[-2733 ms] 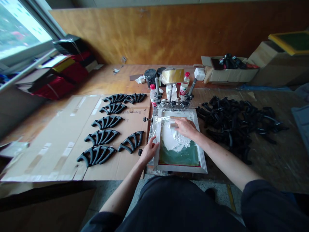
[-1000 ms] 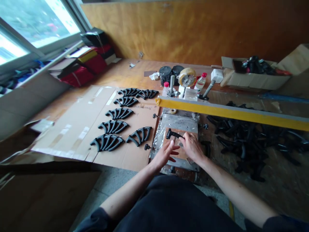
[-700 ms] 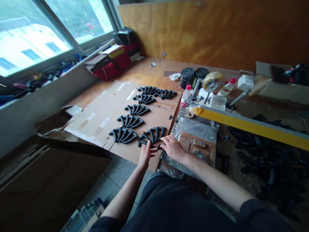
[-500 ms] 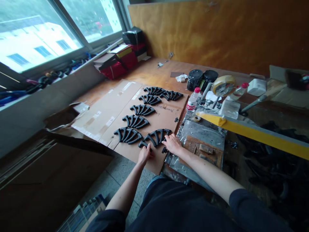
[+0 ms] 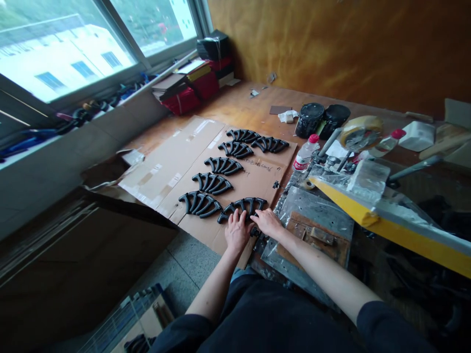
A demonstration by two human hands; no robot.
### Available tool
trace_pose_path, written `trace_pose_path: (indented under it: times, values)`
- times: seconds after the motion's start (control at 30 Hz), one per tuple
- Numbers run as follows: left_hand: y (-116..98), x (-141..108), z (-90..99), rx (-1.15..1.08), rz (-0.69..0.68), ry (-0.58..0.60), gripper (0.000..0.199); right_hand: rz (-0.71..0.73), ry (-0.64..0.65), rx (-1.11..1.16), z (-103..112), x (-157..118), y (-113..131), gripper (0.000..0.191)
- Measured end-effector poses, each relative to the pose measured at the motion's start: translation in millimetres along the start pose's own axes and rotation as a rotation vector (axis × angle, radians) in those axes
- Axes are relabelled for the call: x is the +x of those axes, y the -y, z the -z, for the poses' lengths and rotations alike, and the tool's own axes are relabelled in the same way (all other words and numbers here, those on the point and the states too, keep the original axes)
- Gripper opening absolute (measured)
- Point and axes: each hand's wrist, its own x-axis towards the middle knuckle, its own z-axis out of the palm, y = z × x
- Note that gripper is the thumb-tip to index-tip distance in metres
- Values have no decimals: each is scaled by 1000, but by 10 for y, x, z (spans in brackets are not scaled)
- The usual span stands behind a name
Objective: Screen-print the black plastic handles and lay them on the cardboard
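Aligning black parts [image 5: 251, 202] seems underway below frame centre; left hand [image 5: 237, 232] and right hand [image 5: 270, 223] touch them, grips unclear; gentle release seems needed next.

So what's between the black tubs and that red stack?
A flat brown piece, a crumpled white wad and small scraps, on the tabletop, in the head view.

- No word, brand or number can be read.
- Cardboard [image 5: 150, 169]: a line of dark handwriting [image 5: 259, 165], illegible, towards the far right corner; a shorter scrawl [image 5: 246, 172] beside it; a small mark [image 5: 278, 168] by the right edge.
- Bottle [image 5: 303, 155], just off that edge: red label [image 5: 299, 164], pale lettering too small to make out.
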Motion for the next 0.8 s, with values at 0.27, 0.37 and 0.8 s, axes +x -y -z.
trace_pose_path:
  times: [0.27,0.37,0.8]
  values:
    - [-229,308,18,168,77,138,39,10,-2,-7,-16,73,-22,54]
    - [-288,345,27,196,108,128,31,21,-6,36,-38,99,-25,58]
    - [-347,365,16,193,151,79,28,-2,-30,85,-15,124,-38,55]
